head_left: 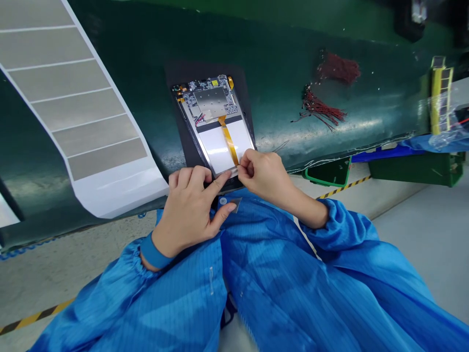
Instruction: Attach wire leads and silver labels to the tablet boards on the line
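Note:
An opened tablet [200,139] lies on a black mat [190,151] close to the bench edge. Its circuit board [211,101] faces up at the far end, and an orange flat cable [229,142] runs from it across the white battery [212,146]. My left hand [190,205] rests its index fingertip on the tablet's near edge, thumb held apart. A small grey piece [237,204] is at that thumb's tip. At the near right corner, beside the cable's end, my right hand [269,178] is closed in a pinch; what is between its fingertips is hidden.
A sheet of grey rectangular labels [98,127] hangs slightly over the bench edge at left. Two bundles of red wires [324,107] lie right of the tablet. Yellow-edged strips [441,98] sit farther right. Green bins [414,168] stand below the bench.

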A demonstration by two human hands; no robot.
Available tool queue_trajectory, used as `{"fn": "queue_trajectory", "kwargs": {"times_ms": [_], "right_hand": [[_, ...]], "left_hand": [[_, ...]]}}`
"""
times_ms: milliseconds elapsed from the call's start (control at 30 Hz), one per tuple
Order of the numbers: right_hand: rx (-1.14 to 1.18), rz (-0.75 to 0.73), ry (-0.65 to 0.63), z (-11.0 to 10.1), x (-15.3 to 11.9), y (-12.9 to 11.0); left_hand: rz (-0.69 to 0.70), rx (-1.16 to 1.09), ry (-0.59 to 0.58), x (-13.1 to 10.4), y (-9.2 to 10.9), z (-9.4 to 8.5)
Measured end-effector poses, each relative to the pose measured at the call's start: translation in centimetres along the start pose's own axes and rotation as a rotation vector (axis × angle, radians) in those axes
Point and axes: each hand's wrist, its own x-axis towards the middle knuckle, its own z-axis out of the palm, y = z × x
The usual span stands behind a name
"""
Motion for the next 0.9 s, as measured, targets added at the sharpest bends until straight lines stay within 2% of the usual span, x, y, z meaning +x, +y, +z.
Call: {"fn": "queue_trajectory", "kwargs": {"times_ms": [133, 200, 267, 300, 433, 600, 767, 900], "right_hand": [[-0.124, -0.067, 0.085, 0.1, -0.7, 1.0], [-0.140, -0.239, 0.132, 0.6, -1.4, 1.6], [-0.153, -0.428, 0.129, 1.4, -2.3, 2.3], [-0.171, -0.473, 0.124, 1.8, -2.6, 2.6], [-0.226, -0.390, 0.167, 2.8, -3.3, 4.3], [-0.179, -0.307, 0.239, 2.3, -3.3, 5.2], [-0.168, -0.378, 0.223, 2.3, -2.4, 4.0], [-0.144, -0.499, 0.170, 2.2, -1.8, 4.7]], "left_hand": [[0.022, 0.012, 0.014, -0.3, -0.1, 0.2], [0.038, 0.017, 0.006, -0.6, -0.3, 0.3], [0.047, 0.008, -0.001, -0.8, -0.6, 0.4], [0.047, 0.000, -0.002, -0.8, -0.8, 0.5], [0.041, -0.021, -0.012, -0.9, -1.3, 0.4], [0.059, -0.045, -0.036, -0.6, -1.3, -0.1], [0.034, -0.016, -0.021, -0.2, -0.9, -0.1], [0.062, -0.036, -0.033, -0.5, -1.5, 0.0]]}}
